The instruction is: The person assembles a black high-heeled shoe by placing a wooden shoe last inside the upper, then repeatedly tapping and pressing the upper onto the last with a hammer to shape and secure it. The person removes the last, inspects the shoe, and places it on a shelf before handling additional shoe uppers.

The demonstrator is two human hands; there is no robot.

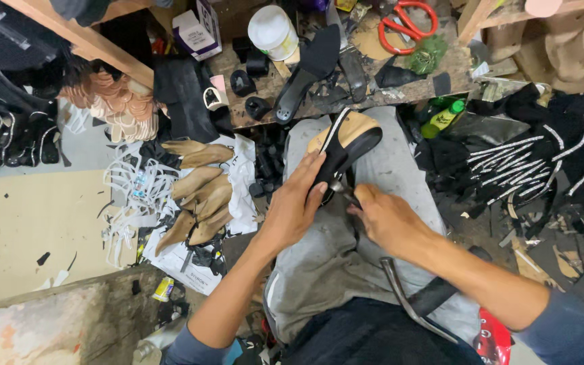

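Black high-heeled shoe (345, 145) rests sole-up on your lap, left hand (292, 206) clamped round it, right hand (386, 217) gripping a hammer (346, 192) at its heel end: a glancing strike could hit your fingers.

White-purple carton (197, 30), white tub (273, 30) on bench.

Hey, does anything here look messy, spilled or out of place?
Yes. White strips lie tangled on the floor beside a loose pile of tan shoe lasts, and black scraps litter the right side. The shoe in both hands looks intact.
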